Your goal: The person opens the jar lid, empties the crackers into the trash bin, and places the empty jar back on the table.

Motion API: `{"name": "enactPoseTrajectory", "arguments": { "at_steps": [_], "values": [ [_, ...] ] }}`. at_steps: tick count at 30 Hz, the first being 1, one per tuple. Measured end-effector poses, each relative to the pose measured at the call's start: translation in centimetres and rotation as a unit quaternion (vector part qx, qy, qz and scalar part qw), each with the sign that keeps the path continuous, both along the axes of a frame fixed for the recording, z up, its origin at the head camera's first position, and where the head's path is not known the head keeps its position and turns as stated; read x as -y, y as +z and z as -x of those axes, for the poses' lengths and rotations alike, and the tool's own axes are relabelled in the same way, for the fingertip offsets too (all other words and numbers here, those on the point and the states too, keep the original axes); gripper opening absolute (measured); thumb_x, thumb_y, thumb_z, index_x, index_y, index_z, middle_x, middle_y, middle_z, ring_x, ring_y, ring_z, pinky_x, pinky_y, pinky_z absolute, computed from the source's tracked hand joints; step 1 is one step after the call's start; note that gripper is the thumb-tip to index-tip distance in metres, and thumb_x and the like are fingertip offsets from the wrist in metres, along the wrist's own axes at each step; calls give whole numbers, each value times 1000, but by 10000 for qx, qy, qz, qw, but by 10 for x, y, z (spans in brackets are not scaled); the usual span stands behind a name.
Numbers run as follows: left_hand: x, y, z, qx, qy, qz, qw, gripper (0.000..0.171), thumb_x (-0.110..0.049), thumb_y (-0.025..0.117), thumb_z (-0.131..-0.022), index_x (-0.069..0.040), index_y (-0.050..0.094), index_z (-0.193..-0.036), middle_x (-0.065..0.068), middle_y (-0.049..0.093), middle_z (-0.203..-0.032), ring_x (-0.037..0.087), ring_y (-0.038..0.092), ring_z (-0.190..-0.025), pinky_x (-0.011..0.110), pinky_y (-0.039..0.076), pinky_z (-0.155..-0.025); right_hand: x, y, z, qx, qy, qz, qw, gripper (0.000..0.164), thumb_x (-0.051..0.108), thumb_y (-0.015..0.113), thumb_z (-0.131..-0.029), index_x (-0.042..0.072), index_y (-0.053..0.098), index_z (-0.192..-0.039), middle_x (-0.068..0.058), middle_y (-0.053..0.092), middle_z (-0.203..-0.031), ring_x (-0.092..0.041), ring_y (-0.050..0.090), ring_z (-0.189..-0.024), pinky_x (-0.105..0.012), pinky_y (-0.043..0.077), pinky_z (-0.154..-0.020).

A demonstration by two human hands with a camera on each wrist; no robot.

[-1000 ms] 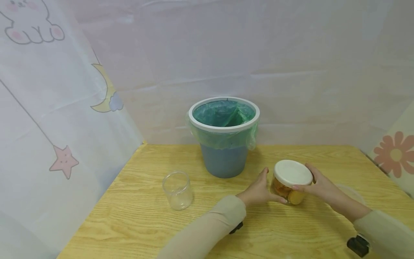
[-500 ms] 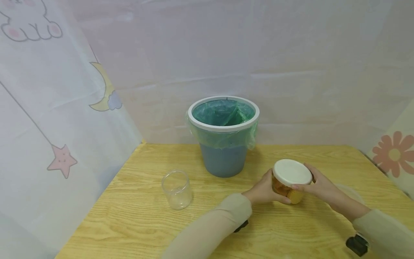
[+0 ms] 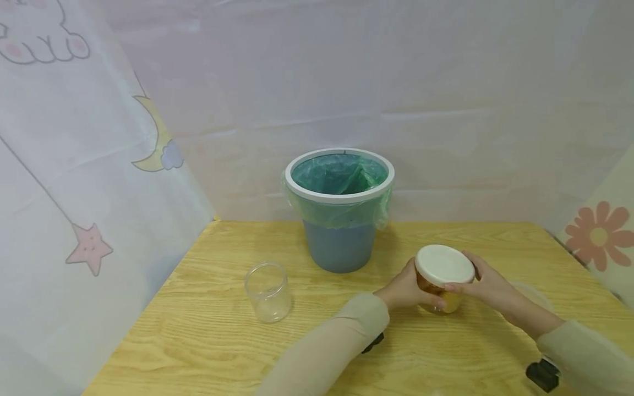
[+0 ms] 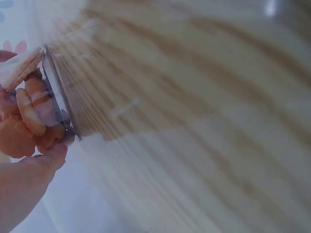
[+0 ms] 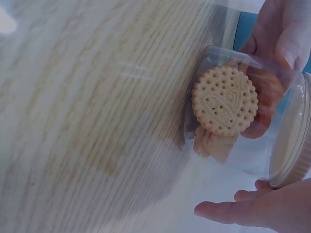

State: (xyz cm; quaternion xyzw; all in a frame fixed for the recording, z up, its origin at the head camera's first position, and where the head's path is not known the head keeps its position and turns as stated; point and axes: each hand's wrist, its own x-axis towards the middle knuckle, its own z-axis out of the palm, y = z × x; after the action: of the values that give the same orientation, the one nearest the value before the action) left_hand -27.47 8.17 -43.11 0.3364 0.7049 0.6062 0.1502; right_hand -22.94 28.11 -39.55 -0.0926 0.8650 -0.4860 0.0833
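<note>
A clear plastic jar point(image 3: 452, 302) of biscuits stands at the right of the table, capped by a white lid point(image 3: 444, 265). My left hand point(image 3: 407, 292) grips the jar's side low down, thumb in front. On the other side my right hand point(image 3: 487, 286) holds the lid by its edge, thumb at the front and fingers behind. Through the jar wall in the right wrist view shows a round biscuit point(image 5: 225, 101) stamped with holes, with browner pieces behind it. The left wrist view shows several small biscuits point(image 4: 31, 111) inside, near the jar's base.
An open clear jar point(image 3: 269, 294) without a lid stands on the left of the wooden table point(image 3: 208, 352). Behind, at the middle, is a blue bin point(image 3: 339, 245) with a white rim and green liner. A faint translucent disc point(image 3: 537, 294) lies beyond my right forearm.
My left hand has moved right from beside the biscuit jar and taken hold of it. The right hand keeps its hold on the lid. The view has shifted slightly.
</note>
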Motion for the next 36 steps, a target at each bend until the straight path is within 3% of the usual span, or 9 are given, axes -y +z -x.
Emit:
{"name": "enactPoseTrajectory", "arguments": {
  "at_steps": [4, 10, 18, 23, 25, 29, 36],
  "values": [
    [-3, 1, 6, -49, -236, -360, 9991, 79, 14, 77, -74, -10, 40, -141, -9, 51, -128, -2, 50, -112, 19, 44, -93, 0, 0, 0, 0, -10, -90, 10000, 105, 27, 69, -91, -10, -11, -148, -42, -3, -149, -62, 0, -134, -79, 19, -92],
    [-4, 2, 11, -166, -368, -399, 9984, 79, 15, 78, -72, -8, 43, -139, -8, 52, -127, -2, 49, -112, 19, 43, -95, -2, 0, 1, -29, 14, -139, 9999, 105, 28, 68, -92, -11, -11, -148, -42, -3, -149, -62, 1, -133, -79, 19, -92],
    [-5, -4, 17, 299, -845, -773, 9930, 79, 22, 74, -71, -5, 43, -139, -9, 54, -122, 1, 56, -104, 23, 50, -89, -3, -1, 2, -30, 66, -179, 9998, 105, 27, 70, -91, -11, -8, -149, -43, 1, -149, -62, 4, -134, -78, 21, -92],
    [-4, -2, 19, 196, -763, -603, 9951, 80, 20, 76, -70, -7, 45, -138, -10, 55, -121, -1, 54, -106, 21, 47, -91, -9, 0, 7, -240, 343, -202, 9989, 99, 22, 70, -90, -13, -2, -149, -42, 11, -148, -62, 12, -132, -76, 26, -92],
    [-2, 4, 16, 153, -716, -521, 9960, 79, 20, 76, -70, -5, 45, -138, -9, 55, -121, -2, 53, -107, 20, 46, -92, -13, 1, 10, -364, 509, -207, 9978, 96, 20, 69, -90, -13, 1, -149, -42, 15, -147, -62, 15, -131, -75, 29, -90],
    [1, 12, 12, 351, -782, -495, 9951, 79, 22, 74, -71, -3, 42, -139, -10, 53, -120, -2, 53, -105, 21, 46, -92, -23, -1, 19, -559, 921, -154, 9941, 89, 15, 68, -90, -12, 7, -149, -41, 21, -145, -63, 19, -129, -72, 36, -87],
    [-2, 2, 18, 554, -957, -607, 9920, 81, 23, 72, -72, -7, 42, -141, -13, 53, -121, 0, 53, -108, 22, 46, -92, -33, -2, 27, -475, 1473, 30, 9879, 87, 8, 66, -92, -9, 4, -151, -40, 18, -147, -64, 17, -129, -67, 42, -85]
  ]
}}
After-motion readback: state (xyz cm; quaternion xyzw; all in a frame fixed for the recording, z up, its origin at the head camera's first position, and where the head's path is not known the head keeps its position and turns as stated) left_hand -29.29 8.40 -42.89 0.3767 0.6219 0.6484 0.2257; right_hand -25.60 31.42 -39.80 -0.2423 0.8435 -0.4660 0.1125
